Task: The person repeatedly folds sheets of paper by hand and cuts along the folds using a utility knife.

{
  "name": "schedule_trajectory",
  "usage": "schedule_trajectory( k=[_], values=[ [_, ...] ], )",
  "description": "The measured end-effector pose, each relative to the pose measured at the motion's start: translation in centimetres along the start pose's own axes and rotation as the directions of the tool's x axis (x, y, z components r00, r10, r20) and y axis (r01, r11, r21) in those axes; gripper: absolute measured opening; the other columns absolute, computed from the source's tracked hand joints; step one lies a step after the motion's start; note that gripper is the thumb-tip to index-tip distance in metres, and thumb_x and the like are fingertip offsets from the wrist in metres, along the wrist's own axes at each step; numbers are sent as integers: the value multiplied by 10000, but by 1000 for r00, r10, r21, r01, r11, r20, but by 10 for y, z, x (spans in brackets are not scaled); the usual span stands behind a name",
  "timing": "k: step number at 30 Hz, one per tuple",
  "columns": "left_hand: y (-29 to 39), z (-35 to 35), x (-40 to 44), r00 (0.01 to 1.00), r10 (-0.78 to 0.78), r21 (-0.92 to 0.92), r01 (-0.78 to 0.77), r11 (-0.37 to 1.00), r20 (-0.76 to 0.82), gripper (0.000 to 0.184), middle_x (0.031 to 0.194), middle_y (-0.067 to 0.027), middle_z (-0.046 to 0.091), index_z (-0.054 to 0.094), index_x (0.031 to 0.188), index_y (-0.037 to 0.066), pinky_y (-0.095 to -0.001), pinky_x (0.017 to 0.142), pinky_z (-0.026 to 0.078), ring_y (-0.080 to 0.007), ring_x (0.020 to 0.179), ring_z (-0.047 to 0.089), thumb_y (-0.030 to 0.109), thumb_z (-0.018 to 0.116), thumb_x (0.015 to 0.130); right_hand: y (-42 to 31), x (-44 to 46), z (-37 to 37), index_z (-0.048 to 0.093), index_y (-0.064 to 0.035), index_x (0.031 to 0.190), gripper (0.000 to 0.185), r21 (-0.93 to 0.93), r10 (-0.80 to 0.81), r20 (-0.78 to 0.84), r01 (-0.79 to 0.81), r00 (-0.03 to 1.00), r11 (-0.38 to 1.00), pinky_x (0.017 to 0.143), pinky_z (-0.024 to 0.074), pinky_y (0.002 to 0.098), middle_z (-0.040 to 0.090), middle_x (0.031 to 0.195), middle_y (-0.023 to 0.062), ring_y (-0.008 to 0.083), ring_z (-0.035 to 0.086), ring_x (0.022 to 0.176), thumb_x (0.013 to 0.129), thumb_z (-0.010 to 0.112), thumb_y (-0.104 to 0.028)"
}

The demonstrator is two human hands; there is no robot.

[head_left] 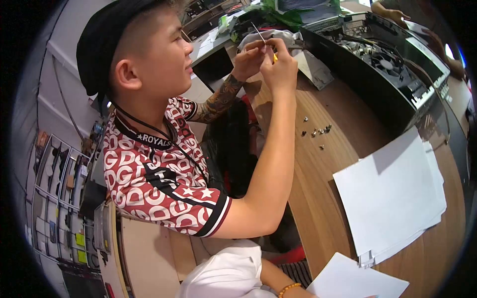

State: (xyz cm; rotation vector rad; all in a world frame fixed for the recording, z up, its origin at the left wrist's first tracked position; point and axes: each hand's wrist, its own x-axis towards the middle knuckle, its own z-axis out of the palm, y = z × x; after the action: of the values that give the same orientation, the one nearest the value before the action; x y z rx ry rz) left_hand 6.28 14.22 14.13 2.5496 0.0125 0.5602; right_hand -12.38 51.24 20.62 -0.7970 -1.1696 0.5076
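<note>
A white sleeve [226,270] and a forearm with an orange bead bracelet [289,288] enter at the bottom; they look like my left arm. Only the edge of my left hand [303,293] shows, beside a white sheet [355,278], and its fingers are cut off by the frame. My right hand is out of view. Beside me, a seated co-worker in a cap and red patterned shirt [159,186] holds a thin metal-shafted tool [258,32] with something yellow [275,58] at the fingers of both raised hands.
An open computer case [367,84] with a fan [385,64] stands on the wooden table [318,198]. Several small screws [320,131] lie near the co-worker's elbow. A stack of white paper [392,191] is at the right. Another person's hands [390,12] show at the top right.
</note>
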Motion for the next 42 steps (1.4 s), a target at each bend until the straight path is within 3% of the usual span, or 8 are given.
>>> schedule_trajectory(
  k=[4, 9, 13, 16, 19, 20, 27, 42],
  values=[
    [0, 8, -5, 997, 34, 128, -25, 991, -69, 425, 1375, -328, 313, 491, 1162, -29, -543, 1085, 207, -406, 1306, 306, 296, 470, 887, -26, -8, -29, 580, -86, 1043, 210, 5, -57, 11, 57, 998, 998, 635, 482, 446, 614, 788, 225, 435, 593, 770, 864, 554, -194],
    [-9, 9, 4, 991, 118, 111, -111, 988, -64, 455, 1380, -320, 309, 488, 1176, -15, -533, 1086, 209, -402, 1306, 311, 313, 516, 862, -89, -167, -255, 540, -4, 1096, 325, -280, -171, -97, 138, 980, 950, 753, 457, 447, 574, 958, 239, 398, 568, 886, 877, 562, -244],
    [-2, -12, 0, 992, 66, -157, -50, 986, 103, 679, 1389, -329, 274, 423, 1275, -4, -565, 1078, 179, -453, 1322, 247, 365, 654, 754, -194, -332, -441, 508, 61, 1139, 431, -902, -461, -284, -70, 841, 427, 848, 437, 448, 542, 1094, 250, 369, 548, 979, 888, 569, -284],
    [-3, -16, -3, 990, 52, -138, -34, 990, 128, 745, 1412, -328, 237, 377, 1329, 21, -587, 1066, 177, -450, 1331, 239, 359, 672, 734, -256, -382, -473, 484, 111, 1171, 514, -979, -470, -204, -189, 859, 79, 919, 422, 448, 518, 1196, 259, 347, 532, 1049, 896, 573, -314],
    [-4, -26, -2, 974, -27, -31, 35, 999, 226, 705, 1444, -268, 247, 405, 1351, 64, -563, 1079, 169, -416, 1348, 238, 319, 658, 745, -289, -360, -453, 547, 78, 1140, 448, -875, -71, -387, -342, 919, 342, 923, 398, 412, 565, 1123, 194, 321, 524, 1043, 844, 632, -249],
    [-8, -28, -1, 975, -53, 34, 46, 998, 215, 688, 1452, -248, 256, 419, 1355, 78, -552, 1084, 167, -403, 1354, 237, 308, 648, 748, -286, -352, -457, 567, 75, 1077, 478, -844, -100, -380, -301, 920, 444, 754, 439, 407, 598, 956, 186, 310, 542, 839, 811, 663, -310],
    [-10, -40, 10, 973, -81, -52, 94, 994, 217, 613, 1435, -231, 312, 487, 1303, 53, -511, 1111, 100, -392, 1362, 230, 157, 442, 700, -342, -367, -487, 603, 75, 1008, 398, -927, -74, -292, -263, 954, 267, 646, 457, 376, 636, 891, 181, 296, 582, 749, 727, 661, -200],
    [-17, -34, 6, 981, -46, -79, 62, 995, 190, 573, 1443, -203, 312, 485, 1304, 82, -507, 1107, 155, -367, 1358, 248, 257, 640, 780, -374, -355, -487, 641, 57, 941, 401, -986, 110, -125, -136, 986, 96, 617, 473, 362, 637, 853, 174, 307, 577, 698, 579, 668, -112]
  ],
)
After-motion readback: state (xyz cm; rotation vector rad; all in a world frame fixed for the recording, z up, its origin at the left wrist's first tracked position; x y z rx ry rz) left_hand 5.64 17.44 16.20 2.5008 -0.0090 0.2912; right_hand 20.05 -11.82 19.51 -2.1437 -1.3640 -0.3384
